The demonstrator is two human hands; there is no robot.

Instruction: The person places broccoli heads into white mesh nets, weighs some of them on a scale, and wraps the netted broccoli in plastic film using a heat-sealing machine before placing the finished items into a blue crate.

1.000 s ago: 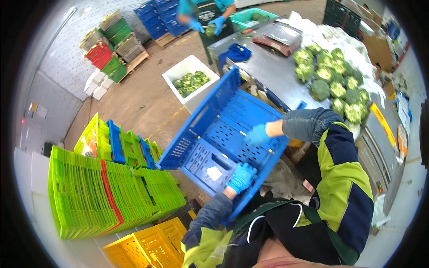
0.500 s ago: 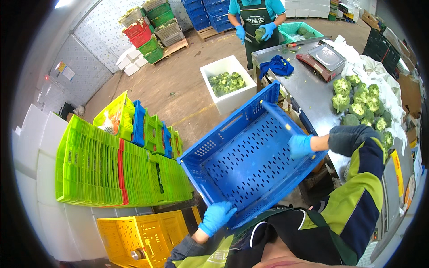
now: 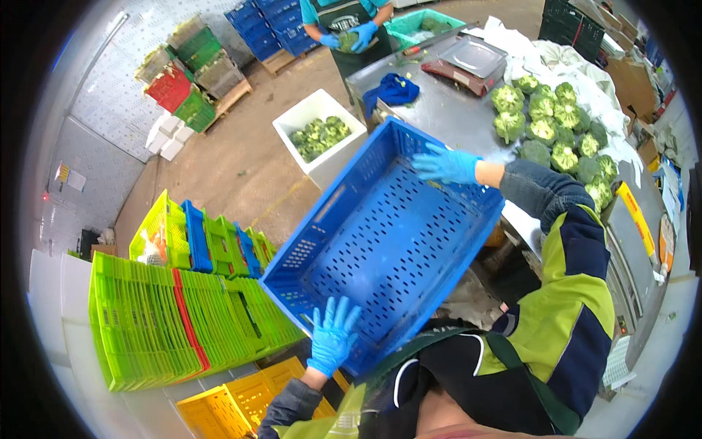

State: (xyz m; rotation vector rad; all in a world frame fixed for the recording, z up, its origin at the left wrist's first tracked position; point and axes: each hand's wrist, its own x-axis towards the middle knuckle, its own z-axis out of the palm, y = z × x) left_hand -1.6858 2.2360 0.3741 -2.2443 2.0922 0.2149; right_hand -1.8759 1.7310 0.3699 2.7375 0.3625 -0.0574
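A blue plastic crate with slotted holes in its floor sits tilted in front of me, and nothing lies in it. At its near left end, my left hand in a blue glove is open, fingers spread upward over the rim. My right hand, also gloved, is open with fingers stretched out over the crate's far right end. Whether either palm or thumb presses on the rim, I cannot tell. Right of the crate, broccoli heads lie stem-up on the metal table.
A white foam box of broccoli stands beyond the crate. Stacked green crates and a yellow crate are at left. The table bears a scale and blue cloth. A co-worker holds broccoli at the far side.
The blue crate has shifted left and levelled somewhat. My right hand has moved up along its right end and stretched out. My left hand has uncurled from the near corner, fingers now spread.
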